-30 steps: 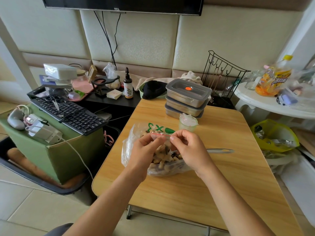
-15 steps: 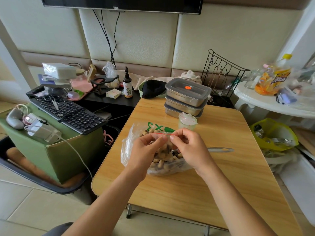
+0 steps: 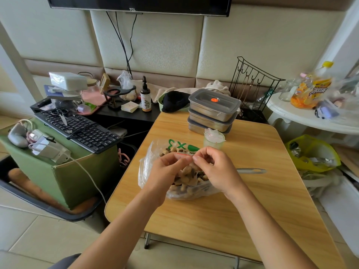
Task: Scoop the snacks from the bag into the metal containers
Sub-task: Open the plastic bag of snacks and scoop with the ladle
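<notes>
A clear plastic bag (image 3: 153, 152) with green print, full of brown snacks, lies on the wooden table (image 3: 242, 206). My left hand (image 3: 165, 171) and my right hand (image 3: 215, 169) both pinch the red-lined top edge of the bag, close together above the snacks. Three lidded metal containers (image 3: 213, 111) stand stacked at the table's far side; the top lid has an orange valve. A metal spoon handle (image 3: 250, 170) sticks out to the right from behind my right hand; its bowl is hidden.
A small pale cup (image 3: 213, 139) with plastic in it stands between bag and containers. Left of the table are a green box (image 3: 81, 171) carrying a black keyboard (image 3: 77, 129). A white round table (image 3: 310, 121) and a yellow-lined bin (image 3: 312, 152) are at right.
Both hands stay on the bag's top edge; the fingers have shifted slightly along it. The bag, the spoon and the containers have not moved.
</notes>
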Tool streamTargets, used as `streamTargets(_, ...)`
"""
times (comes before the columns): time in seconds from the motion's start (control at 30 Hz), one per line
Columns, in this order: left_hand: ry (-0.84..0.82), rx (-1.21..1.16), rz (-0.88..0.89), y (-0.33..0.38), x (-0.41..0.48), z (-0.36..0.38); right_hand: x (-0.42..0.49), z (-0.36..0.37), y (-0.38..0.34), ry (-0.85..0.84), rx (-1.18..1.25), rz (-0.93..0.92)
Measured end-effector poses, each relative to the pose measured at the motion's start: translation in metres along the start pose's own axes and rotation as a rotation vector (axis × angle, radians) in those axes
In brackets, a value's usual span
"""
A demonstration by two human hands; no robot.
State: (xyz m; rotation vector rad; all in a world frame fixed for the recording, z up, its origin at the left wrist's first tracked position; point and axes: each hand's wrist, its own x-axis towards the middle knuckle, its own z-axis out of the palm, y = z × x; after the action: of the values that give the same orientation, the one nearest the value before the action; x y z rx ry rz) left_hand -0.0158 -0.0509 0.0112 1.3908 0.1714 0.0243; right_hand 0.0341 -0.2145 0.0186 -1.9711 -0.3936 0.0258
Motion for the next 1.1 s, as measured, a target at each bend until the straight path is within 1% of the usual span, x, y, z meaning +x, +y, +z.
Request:
streamTargets(0.27,0.112,0.03,0.034,0.001,0.0031,0.0015,-0.0011,0.0036,0.002,0.029,-0.076,0.002)
streamTargets(0.33,0.119,0.025,0.039,0.0017,0.0033,0.0012,-0.0005,0.0022,0.0018,0.032,-0.055,0.001)
streamTargets(0.47,0.094,0.028,0.062,0.0016,-0.0004,0.002,-0.0013,-0.0007,0.0007,-0.015,-0.015,0.001)
streamTargets(0.63,0.073,0.068,0.081,0.0014,-0.0017,0.0034,-0.001,-0.0005,-0.0009,0.035,-0.07,-0.026)
streamTargets(0.8,0.135,0.106,0.127,0.0015,0.0001,0.0028,-0.0028,0.0006,-0.0034,0.039,-0.099,-0.054)
streamTargets(0.9,0.149,0.089,0.131,0.0026,-0.0005,0.0047,-0.0019,-0.0018,-0.0051,0.038,-0.053,-0.053)
streamTargets(1.0,0.1,0.071,0.117,0.0016,-0.002,0.0065,-0.0005,-0.0046,-0.0041,0.018,-0.001,-0.048)
streamTargets(1.1,0.034,0.094,0.104,0.0002,-0.003,0.0082,-0.0005,-0.0055,-0.0031,-0.003,0.0,-0.063)
